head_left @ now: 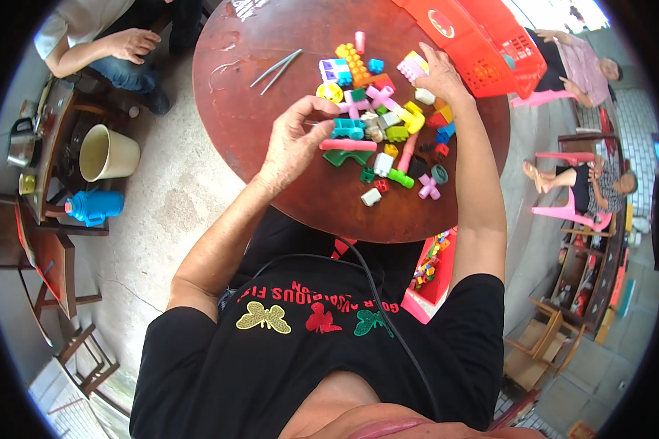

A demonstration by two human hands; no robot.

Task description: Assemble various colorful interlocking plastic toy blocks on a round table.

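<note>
A pile of colourful plastic building blocks [388, 124] lies on a round dark-red table [256, 110]. My left hand [296, 139] hovers at the pile's left edge, fingers curled with the tips pinched close together beside a teal block [346, 129] and a pink bar [348, 145]; whether it grips anything I cannot tell. My right hand [439, 77] reaches over the far side of the pile and touches a pale pink and yellow block [413, 67].
A red plastic basket [483, 44] sits at the table's far right. Grey tweezers [276, 69] lie on the table's left. A cream bucket [108, 154] and blue flask [95, 206] stand on the left. People sit at the top left and right. A red tray of blocks [432, 274] lies under the table.
</note>
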